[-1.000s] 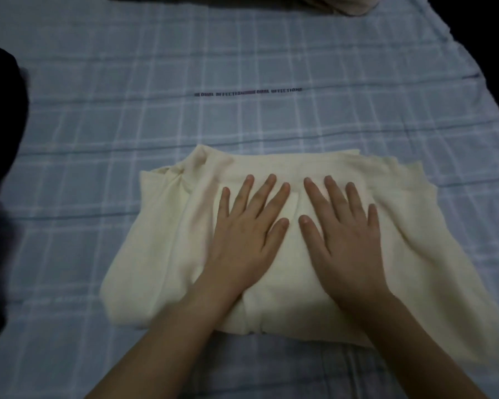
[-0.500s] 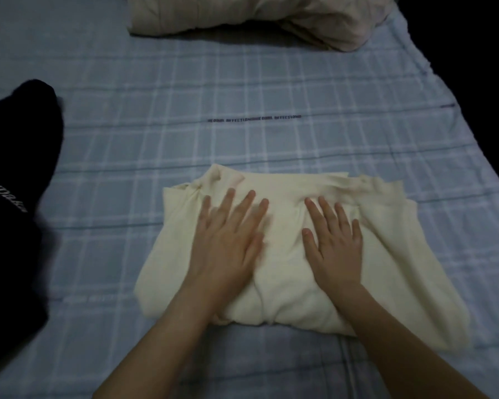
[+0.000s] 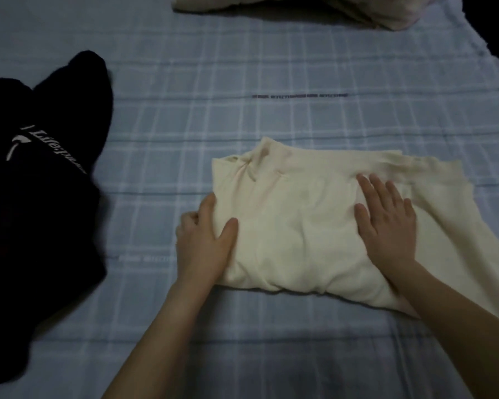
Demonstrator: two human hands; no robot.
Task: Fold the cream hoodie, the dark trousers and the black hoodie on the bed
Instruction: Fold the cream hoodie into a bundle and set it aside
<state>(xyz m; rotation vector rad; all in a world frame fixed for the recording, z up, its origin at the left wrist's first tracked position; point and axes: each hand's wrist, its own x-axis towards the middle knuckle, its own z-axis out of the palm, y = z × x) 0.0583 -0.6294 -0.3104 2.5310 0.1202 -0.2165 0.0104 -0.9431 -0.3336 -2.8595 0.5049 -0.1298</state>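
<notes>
Far left, we log the black hoodie (image 3: pixel 41 180), white lettering, heaped on the bed (image 3: pixel 242 67). Left grip (image 3: pixel 202 243): thumb on top, fingers curled at the left edge of the cream hoodie (image 3: pixel 297 226), which lies folded mid-bed. Right grip (image 3: pixel 386 223): fingers spread, pressed flat on its right half. At the far edge we note a beige bundle (image 3: pixel 386 10) of fabric.

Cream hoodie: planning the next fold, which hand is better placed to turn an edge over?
Probably left: the left hand grips the cream hoodie at its edge; the right hand lies flat.
</notes>
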